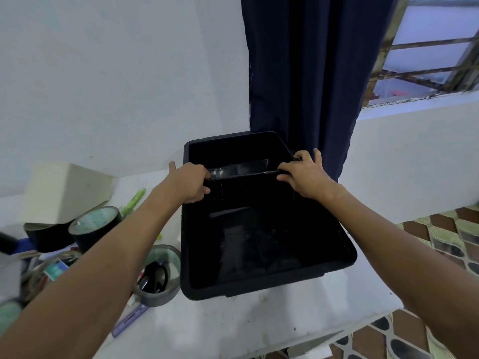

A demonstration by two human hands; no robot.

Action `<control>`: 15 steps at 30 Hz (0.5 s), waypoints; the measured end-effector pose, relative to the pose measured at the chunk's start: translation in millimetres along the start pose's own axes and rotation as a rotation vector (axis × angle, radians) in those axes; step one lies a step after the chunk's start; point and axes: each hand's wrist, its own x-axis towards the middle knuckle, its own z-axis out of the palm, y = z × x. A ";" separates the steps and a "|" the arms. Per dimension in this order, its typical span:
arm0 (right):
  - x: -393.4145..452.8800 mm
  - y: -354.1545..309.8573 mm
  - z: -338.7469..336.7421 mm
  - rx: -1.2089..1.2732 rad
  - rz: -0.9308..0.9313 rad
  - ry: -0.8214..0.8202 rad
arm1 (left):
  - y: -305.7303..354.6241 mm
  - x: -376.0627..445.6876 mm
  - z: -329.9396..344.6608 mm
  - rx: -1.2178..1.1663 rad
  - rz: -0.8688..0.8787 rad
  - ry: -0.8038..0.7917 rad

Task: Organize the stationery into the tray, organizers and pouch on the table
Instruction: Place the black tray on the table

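Observation:
A large black tray (337,268) lies on the white table (233,325), its far end near the wall. Inside its far half stands a long black organizer (243,170). My left hand (190,181) grips the organizer's left end and my right hand (304,174) grips its right end, both over the tray. Left of the tray lies loose stationery: two black tape rolls (96,226), a grey tape roll (162,275) with black scissors (155,277) lying in its hole, a green marker (133,202) and a purple pen (129,320). My left arm hides part of this pile.
A cream box (64,190) stands at the back left against the wall. A dark blue curtain (305,73) hangs behind the tray. The table's right and front edges drop to a patterned tile floor (440,242). A barred window (427,47) is at the upper right.

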 end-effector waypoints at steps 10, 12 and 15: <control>-5.4 -1.7 -2.5 -0.070 -0.070 0.082 | -0.6 -6.5 -6.0 0.023 0.133 -0.013; -5.0 -2.8 -2.8 -0.065 -0.063 0.064 | 1.6 -7.9 -6.0 0.056 0.141 -0.015; -4.9 -3.3 -3.4 -0.057 -0.055 0.060 | 1.1 -9.1 -1.1 0.100 0.156 -0.002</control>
